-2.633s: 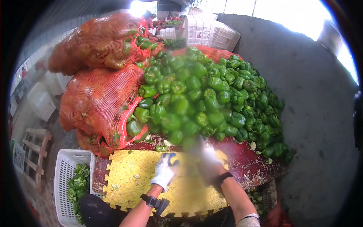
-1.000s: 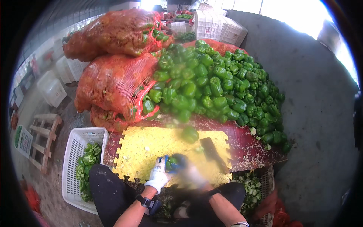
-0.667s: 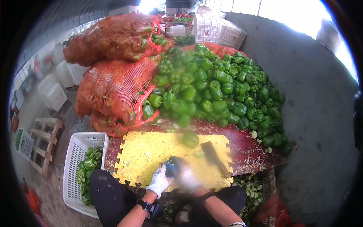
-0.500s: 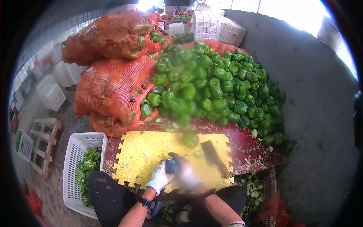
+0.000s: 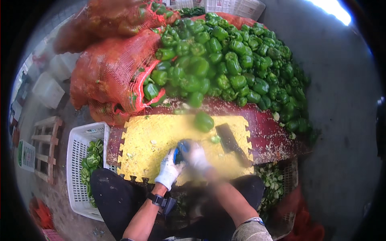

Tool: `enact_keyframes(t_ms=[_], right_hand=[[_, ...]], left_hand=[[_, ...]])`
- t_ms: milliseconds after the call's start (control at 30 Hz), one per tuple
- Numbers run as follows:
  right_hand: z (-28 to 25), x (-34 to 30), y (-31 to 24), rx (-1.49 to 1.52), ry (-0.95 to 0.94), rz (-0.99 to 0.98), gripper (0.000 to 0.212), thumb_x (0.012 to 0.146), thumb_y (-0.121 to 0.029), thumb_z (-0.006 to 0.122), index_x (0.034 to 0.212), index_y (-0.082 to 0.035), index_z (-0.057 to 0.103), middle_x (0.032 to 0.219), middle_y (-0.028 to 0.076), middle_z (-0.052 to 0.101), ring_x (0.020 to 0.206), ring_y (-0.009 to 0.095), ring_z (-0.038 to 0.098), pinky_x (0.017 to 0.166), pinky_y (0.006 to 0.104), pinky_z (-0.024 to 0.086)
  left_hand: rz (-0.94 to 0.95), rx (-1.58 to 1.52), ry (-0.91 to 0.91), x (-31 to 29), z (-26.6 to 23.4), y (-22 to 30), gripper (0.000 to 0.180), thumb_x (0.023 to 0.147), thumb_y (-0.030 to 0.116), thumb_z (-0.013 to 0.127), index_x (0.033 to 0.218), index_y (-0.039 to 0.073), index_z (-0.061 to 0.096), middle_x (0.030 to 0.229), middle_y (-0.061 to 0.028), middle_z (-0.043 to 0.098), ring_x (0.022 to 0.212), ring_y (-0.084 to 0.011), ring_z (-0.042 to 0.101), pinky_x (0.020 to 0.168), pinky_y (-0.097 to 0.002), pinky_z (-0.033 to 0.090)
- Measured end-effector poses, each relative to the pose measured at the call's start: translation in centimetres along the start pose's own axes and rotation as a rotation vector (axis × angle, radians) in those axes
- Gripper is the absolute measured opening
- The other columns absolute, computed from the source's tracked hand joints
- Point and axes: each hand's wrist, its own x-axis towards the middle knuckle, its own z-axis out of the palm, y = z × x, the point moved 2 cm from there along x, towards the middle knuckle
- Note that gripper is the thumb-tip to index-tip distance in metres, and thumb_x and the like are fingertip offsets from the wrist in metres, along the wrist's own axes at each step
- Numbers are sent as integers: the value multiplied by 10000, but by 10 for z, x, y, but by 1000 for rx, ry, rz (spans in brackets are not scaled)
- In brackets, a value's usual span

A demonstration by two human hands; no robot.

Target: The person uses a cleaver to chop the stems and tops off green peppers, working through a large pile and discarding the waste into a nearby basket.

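Observation:
My left hand (image 5: 170,172), in a white glove with blue fingers, curls around something dark above the yellow foam mat (image 5: 146,134). What it holds is mostly hidden between the hands. Pressed close on its right is my right hand (image 5: 194,156), gloved the same way and smeared by motion, so its fingers do not read clearly. A single green bell pepper (image 5: 204,122) lies at the mat's far edge, with a pale green scrap (image 5: 216,139) just below it. Right of these, a dark brown flat strip (image 5: 233,144) rests slantwise on the mat.
Beyond the mat rises a large heap of green bell peppers (image 5: 237,64). Red mesh sacks (image 5: 114,72) are stacked at the far left. A white crate (image 5: 76,160) with cut peppers stands at left; another crate (image 5: 290,176) at lower right holds pale green scraps. Scraps litter the red board (image 5: 267,140).
The view has tipped downward, so everything sits higher in the picture. Both hands stay together over the mat; the right one is still blurred by motion.

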Motion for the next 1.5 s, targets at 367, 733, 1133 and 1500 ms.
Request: enact_keyframes(t_ms=[367,733,1133,1500], right_hand=[[10,17,20,-118,152,9,258,841,-344,524,865,-110,631,809,181,647,795,351,626,736,453,482],[11,22,34,759,133,257,204,870,-211,601,846,-13,642,694,69,641,561,140,572,535,295,457],[-41,25,2,-98,262,-195,391,844,-300,645,1126,-51,537,1069,193,585,982,334,552,863,428,432],[-40,0,5,372,-138,-105,586,719,-250,772,1187,-19,506,1002,146,619,890,252,621,801,351,500]], left_hand=[[141,-16,80,-19,8,11,448,728,110,695,1140,52,530,1018,-152,587,897,-316,607,768,-364,499],[-136,-1000,-51,-24,-4,-7,374,788,-121,569,1131,26,554,1095,-64,591,910,-152,597,680,-294,554],[4,-738,282,-11,0,-5,545,694,-151,634,1193,32,514,1205,-65,537,1091,-164,522,920,-300,462],[-105,-1180,-91,-6,-23,49,492,813,-50,594,1268,64,446,1208,-54,492,1066,-152,514,934,-301,443]])
